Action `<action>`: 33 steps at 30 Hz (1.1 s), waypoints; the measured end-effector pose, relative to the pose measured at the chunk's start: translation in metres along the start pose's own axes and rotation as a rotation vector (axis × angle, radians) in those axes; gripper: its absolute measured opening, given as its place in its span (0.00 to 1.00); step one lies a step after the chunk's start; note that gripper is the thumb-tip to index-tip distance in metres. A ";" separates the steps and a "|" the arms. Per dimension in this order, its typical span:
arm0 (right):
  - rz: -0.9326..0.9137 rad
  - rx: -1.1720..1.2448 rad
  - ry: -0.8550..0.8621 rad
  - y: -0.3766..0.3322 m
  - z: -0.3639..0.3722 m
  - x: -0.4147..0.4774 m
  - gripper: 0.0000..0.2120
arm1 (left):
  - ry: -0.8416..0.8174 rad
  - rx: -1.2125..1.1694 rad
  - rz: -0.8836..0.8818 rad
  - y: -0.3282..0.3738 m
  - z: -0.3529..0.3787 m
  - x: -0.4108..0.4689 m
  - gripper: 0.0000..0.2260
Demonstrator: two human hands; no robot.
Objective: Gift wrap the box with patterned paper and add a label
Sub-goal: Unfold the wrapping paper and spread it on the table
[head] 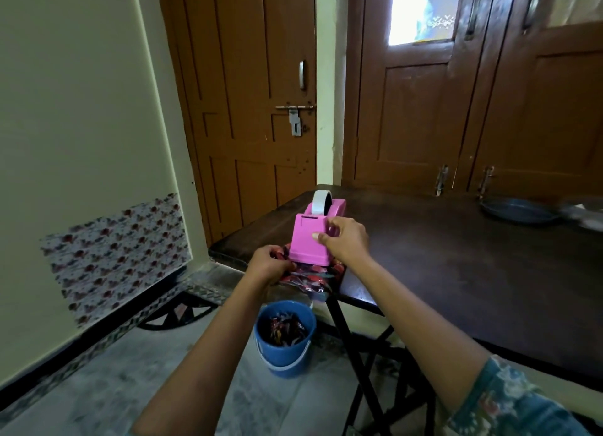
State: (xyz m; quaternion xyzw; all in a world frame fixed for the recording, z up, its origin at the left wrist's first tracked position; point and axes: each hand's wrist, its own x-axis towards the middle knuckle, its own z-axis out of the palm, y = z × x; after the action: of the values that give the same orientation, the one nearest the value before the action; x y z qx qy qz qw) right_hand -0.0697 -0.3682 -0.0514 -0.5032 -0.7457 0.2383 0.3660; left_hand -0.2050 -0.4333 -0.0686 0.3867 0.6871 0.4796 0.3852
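Taping step, seemingly: right hand point(346, 239) gripped a pink plastic tape dispenser point(308, 239), left hand point(270, 263) pinched the red-patterned wrapped box point(308, 277). Next needed a strip pulled.

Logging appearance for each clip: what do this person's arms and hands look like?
Both the left hand and right hand are bare: no gloves, rings or watch visible. Forearms uncovered. The right arm's sleeve is teal with a floral print.

Dark, red-patterned, glossy-wrapped box point(306, 277) at the corner of the table point(456, 256), under a pink tape dispenser point(308, 239)
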 end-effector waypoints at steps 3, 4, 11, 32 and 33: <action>0.005 -0.016 0.001 -0.006 0.001 -0.004 0.18 | 0.004 0.015 -0.024 -0.002 -0.014 -0.012 0.20; 0.018 -0.018 0.002 -0.007 0.001 -0.006 0.18 | 0.001 0.022 -0.029 -0.003 -0.022 -0.018 0.20; 0.033 -0.054 0.011 -0.002 0.015 -0.015 0.13 | -0.126 0.231 -0.070 -0.001 -0.071 -0.056 0.13; 0.164 0.267 0.020 0.041 -0.086 -0.015 0.17 | -0.239 0.042 0.192 0.036 -0.024 -0.072 0.16; 0.181 0.302 0.013 0.048 -0.098 -0.019 0.17 | -0.250 0.038 0.210 0.039 -0.009 -0.066 0.15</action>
State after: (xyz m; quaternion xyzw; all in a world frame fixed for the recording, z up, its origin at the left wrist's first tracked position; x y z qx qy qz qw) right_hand 0.0397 -0.3683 -0.0312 -0.5093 -0.6506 0.3762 0.4193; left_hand -0.1803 -0.4865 -0.0185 0.5203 0.5985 0.4521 0.4082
